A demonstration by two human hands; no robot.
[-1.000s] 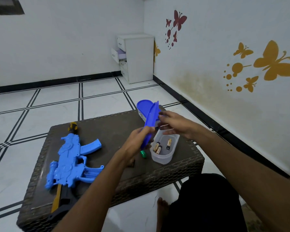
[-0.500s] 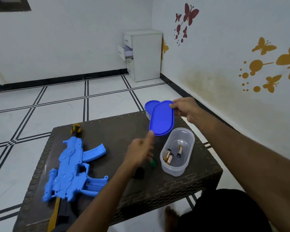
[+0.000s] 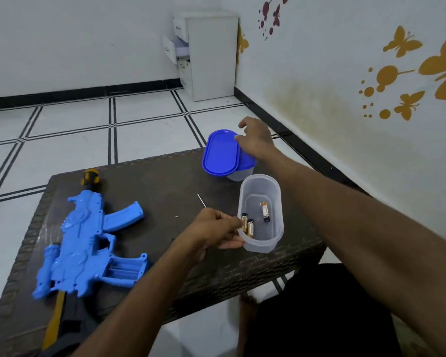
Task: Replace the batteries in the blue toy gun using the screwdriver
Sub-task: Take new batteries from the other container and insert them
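Nearest, blue toy gun [image 3: 88, 243] flat on the dark wicker table [image 3: 165, 181], left side. Left hand [image 3: 214, 228] curled against the clear tub [image 3: 262, 215], apparently gripping its near rim. Three batteries [image 3: 250, 226] inside. Thin metal screwdriver shaft [image 3: 201, 200] just behind that hand, handle hidden. Farther back, right hand [image 3: 255, 140], fingers relaxed, resting on the blue lid [image 3: 220, 153] atop a second tub. White drawer cabinet [image 3: 206, 52] in the corner.

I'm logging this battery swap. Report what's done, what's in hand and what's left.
Done: the clear container is open, three batteries inside; its blue lid rests on the second container behind.
In hand: the right hand touches that lid; the left hand steadies the open container's near end.
Left: the blue toy gun lies untouched; whether its battery cover is unscrewed can't be told.
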